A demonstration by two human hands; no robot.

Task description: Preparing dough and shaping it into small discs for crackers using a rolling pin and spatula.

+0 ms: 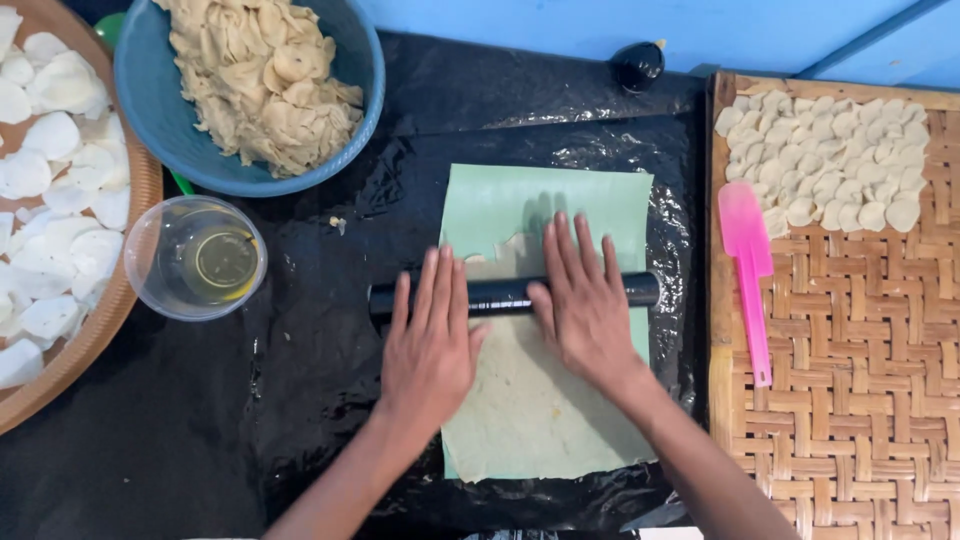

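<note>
Item, work in hand: you are pressing both hands flat on a black roller (510,294) that is lying crosswise over a pale green sheet (500,200) on black plastic (300,380). Left hand (430,345): open, fingers straight and together, palm resting on the roller's left part, gripping nothing. Right hand (585,300): open likewise, fingers spread, lying over the roller right of centre. Dough (530,400): thin, beige, spreading across the sheet on your side of the roller and showing only as a ragged edge just beyond it; the sheet's far part is lying bare. Judged from that, the near portion is looking rolled out, and the far edge is looking uneven and not yet flattened. Blue bowl (150,110), upper left: holding a heap of beige dough pieces, so much stock is waiting unrolled. Clear cup (195,258), just below the bowl: holding yellowish liquid. Round basket (130,200), far left: carrying white discs. Woven tray (850,350), right: carrying small pale rounds (830,160) packed in its far corner, most of its surface lying uncovered. Pink spatula (750,270): lying on the tray's left side, beside the rounds. Dark small object (638,64), near the blue wall: kind unclear.
</note>
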